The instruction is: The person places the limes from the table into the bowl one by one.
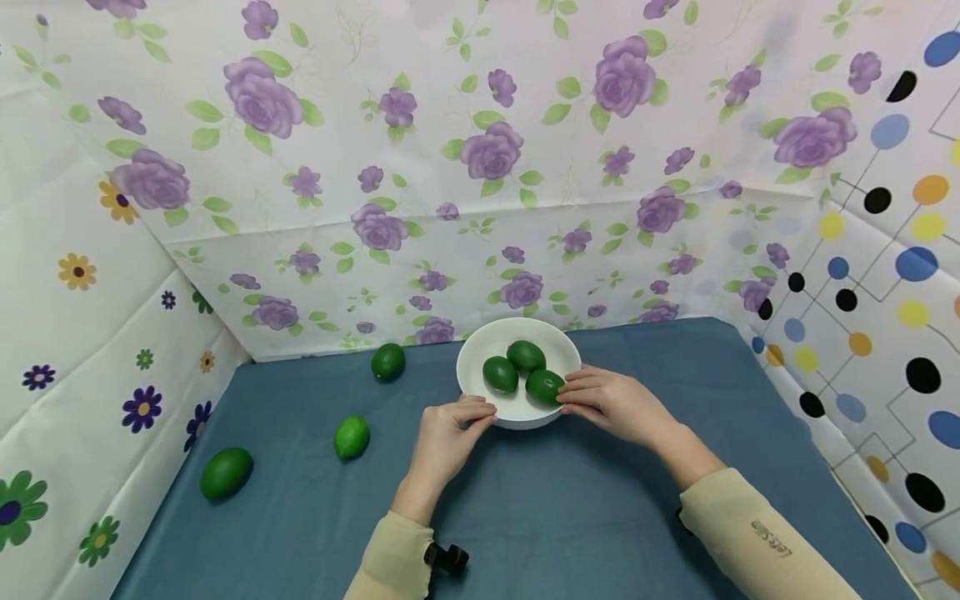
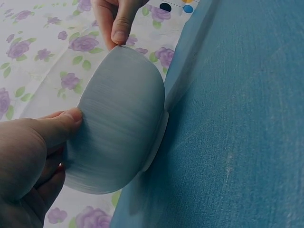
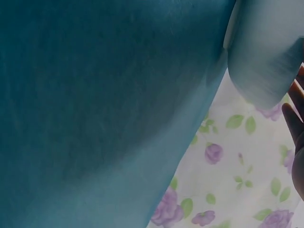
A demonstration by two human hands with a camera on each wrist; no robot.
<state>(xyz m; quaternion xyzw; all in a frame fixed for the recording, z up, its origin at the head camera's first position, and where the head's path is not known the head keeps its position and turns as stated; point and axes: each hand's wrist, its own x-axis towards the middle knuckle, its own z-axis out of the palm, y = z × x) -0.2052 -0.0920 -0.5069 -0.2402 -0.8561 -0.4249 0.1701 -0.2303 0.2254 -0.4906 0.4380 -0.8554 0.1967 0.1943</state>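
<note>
Beige sleeves (image 1: 757, 525) — bowl (image 1: 517, 416) beyond, loose fruits (image 1: 351, 437) leftward

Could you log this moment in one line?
left hand: pinches bowl; right hand: holds bowl; bowl: three green fruits; blue cloth: three more fruits

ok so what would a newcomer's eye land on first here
Probably the white bowl near the far edge of the blue cloth, with three green fruits inside and its rim held by the left hand and right hand. Next, three loose green fruits left of the bowl, then the purple-rose backdrop behind it.
</note>
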